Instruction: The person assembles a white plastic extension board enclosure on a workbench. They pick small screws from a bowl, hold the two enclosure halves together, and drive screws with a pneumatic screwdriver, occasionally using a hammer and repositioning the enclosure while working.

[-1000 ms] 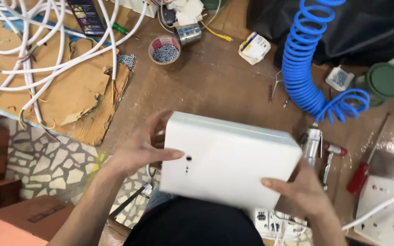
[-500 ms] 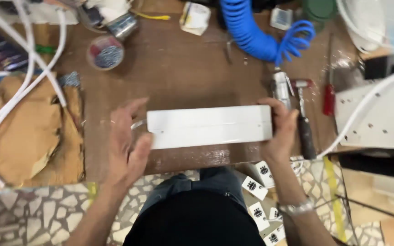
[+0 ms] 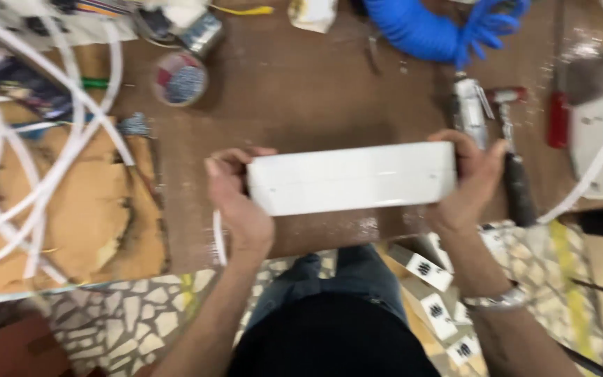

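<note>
Both hands, left hand (image 3: 242,209) and right hand (image 3: 465,185), had fingers clamped on the white box (image 3: 352,178) ends, lifted edge-on, not yet set on the tabletop (image 3: 294,91) beyond them.

A blue coiled hose (image 3: 427,31) lies at the table's (image 3: 301,91) far edge (top of view). A small bowl (image 3: 180,78) sits left, near white cables (image 3: 50,139). A red-handled screwdriver (image 3: 558,119) lies right.
</note>
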